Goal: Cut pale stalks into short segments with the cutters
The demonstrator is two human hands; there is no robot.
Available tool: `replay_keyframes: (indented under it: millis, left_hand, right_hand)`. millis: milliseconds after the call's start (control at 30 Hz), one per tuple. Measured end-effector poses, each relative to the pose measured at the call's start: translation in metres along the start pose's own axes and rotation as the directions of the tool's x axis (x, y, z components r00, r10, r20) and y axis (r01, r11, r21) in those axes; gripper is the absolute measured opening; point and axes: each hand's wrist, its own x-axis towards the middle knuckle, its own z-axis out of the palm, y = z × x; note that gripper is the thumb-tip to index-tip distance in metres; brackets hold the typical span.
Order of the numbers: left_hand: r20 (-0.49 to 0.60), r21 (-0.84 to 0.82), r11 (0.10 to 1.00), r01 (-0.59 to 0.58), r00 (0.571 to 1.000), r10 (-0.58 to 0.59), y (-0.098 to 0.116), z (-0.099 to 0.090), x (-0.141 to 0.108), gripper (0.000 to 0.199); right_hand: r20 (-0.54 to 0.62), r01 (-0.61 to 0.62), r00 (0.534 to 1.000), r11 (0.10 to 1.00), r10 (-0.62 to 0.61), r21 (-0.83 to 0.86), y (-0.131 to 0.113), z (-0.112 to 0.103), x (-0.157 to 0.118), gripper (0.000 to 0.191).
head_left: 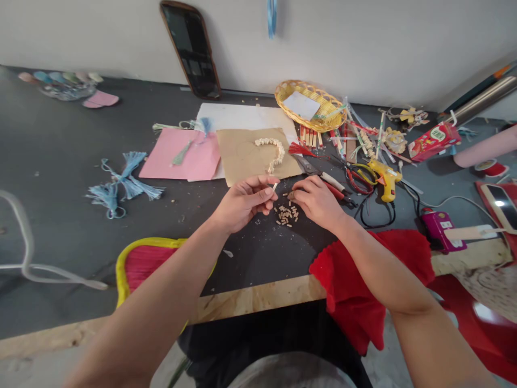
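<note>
My left hand [247, 202] is closed, with a short pale stick [275, 187] pinched between thumb and forefinger. Just below and right of it lies a small pile of short cut wooden pieces [286, 215] on the dark tabletop. At the pile's upper right edge, the fingers of my right hand [317, 200] are drawn together near the surface. Whatever lies between those fingertips is too small to make out. Beyond both hands, a curved row of cream-coloured pieces [278, 148] rests on a brown paper sheet [238, 153].
Pliers [337, 193] and a yellow glue gun [385, 179] with its cord lie right of my hands. Behind stand a wicker basket [288, 90] and a leaning phone [191, 51]. Blue tassels [127, 175] lie left; red cloth [363, 269] drapes over the front edge.
</note>
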Motion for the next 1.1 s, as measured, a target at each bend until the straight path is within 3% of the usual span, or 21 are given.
replay_keyframes:
  millis: [167,300,400,567,767,1100]
  left_hand:
    - [-0.012,0.026,0.999,0.044,0.999,-0.044,0.001,0.001,0.000,0.033]
    - [-0.031,0.060,0.994,0.089,0.996,-0.088,0.002,0.004,0.000,0.032]
    - [-0.019,0.104,0.988,0.117,0.993,-0.116,0.002,0.007,-0.001,0.032]
    - [0.032,0.177,0.974,0.140,0.988,-0.148,-0.001,0.013,-0.004,0.032]
    - [0.055,0.233,0.965,0.125,0.988,-0.141,-0.003,0.014,-0.005,0.031]
    - [0.125,0.322,0.942,0.096,0.982,-0.142,0.000,0.013,-0.006,0.022]
  right_hand:
    - [-0.057,-0.014,0.998,0.999,0.016,0.036,0.000,0.001,0.001,0.019]
    - [-0.247,-0.020,0.966,0.975,0.076,0.220,-0.006,-0.004,-0.001,0.013]
    - [-0.317,0.013,0.943,0.944,0.098,0.329,-0.015,-0.008,-0.003,0.010]
    - [-0.330,0.058,0.941,0.924,0.076,0.378,-0.026,-0.009,-0.004,0.008]
    - [-0.233,-0.066,0.953,0.881,0.195,0.468,-0.028,-0.009,-0.006,0.009]
    - [-0.295,0.100,0.955,0.902,0.031,0.419,-0.025,-0.009,-0.006,0.006]
